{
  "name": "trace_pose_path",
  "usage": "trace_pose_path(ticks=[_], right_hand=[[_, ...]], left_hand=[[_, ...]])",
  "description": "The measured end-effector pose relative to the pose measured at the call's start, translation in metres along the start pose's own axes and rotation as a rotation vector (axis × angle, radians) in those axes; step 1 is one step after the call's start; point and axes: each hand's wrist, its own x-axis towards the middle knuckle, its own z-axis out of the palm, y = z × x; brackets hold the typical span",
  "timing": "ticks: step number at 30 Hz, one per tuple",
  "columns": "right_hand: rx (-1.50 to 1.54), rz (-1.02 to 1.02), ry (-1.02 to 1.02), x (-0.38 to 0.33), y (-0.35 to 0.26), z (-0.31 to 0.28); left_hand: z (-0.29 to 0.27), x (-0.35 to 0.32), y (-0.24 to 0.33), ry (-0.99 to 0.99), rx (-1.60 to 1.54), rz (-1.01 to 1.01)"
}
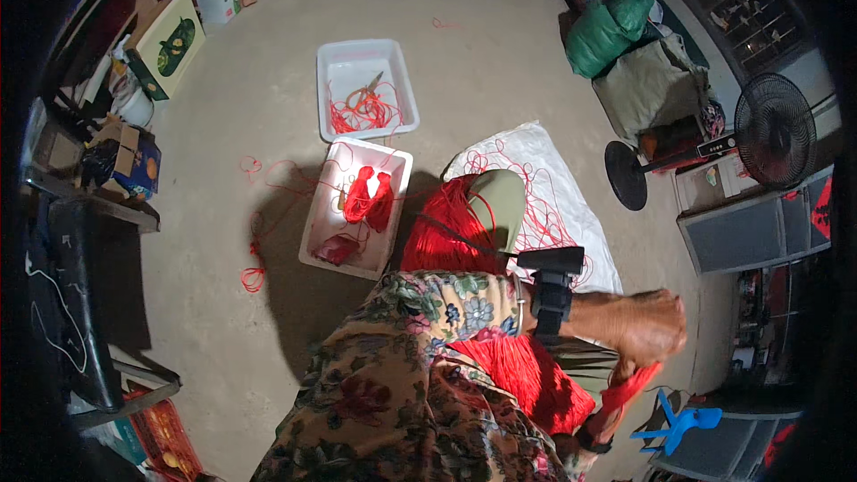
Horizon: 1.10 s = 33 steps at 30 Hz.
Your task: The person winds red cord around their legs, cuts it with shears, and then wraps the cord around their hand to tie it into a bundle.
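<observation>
My left arm, in a floral sleeve with a black strap at the wrist, reaches across to the right. My left hand [650, 326] is closed in a fist on red thread, and a gathered red bunch [632, 386] shows just below it. My right hand [607, 421] is lower, near that bunch; its fingers are hidden. A thick mass of red thread [527, 384] lies over my lap, and more of it [446, 232] drapes over my knee.
Ahead, a white tray [312, 245] holds tied red hanks [359, 196]; a second tray [323, 80] holds loose thread and scissors [366, 89]. Loose strands lie on a white sheet [580, 205] and the floor. At right are a fan [775, 129] and a blue stand [678, 424].
</observation>
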Motion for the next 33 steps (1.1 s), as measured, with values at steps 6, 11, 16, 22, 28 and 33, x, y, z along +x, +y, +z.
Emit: trace_pose_path(ticks=[6, 11, 16, 22, 28, 33], right_hand=[[0.351, -0.237, -0.179, -0.04, -0.048, -0.033], [0.525, -0.092, -0.356, -0.033, -0.066, -0.043], [0.66, -0.156, -0.295, -0.024, -0.07, -0.049], [0.455, -0.274, -0.109, 0.031, -0.033, -0.028], [0.209, 0.04, -0.068, 0.032, 0.044, -0.015], [0.062, -0.355, -0.272, -0.021, 0.021, -0.031]], left_hand=[[0.023, -0.001, -0.033, 0.178, -0.699, -0.217], [0.059, -0.016, -0.033, 0.245, -1.158, -0.199], [0.074, -0.022, -0.018, 0.154, -1.307, -0.192], [0.077, -0.036, 0.037, -0.292, -0.787, -0.352], [0.031, -0.027, 0.035, -0.012, -0.105, -0.079], [-0.006, -0.004, -0.022, -0.086, -0.227, 0.007]])
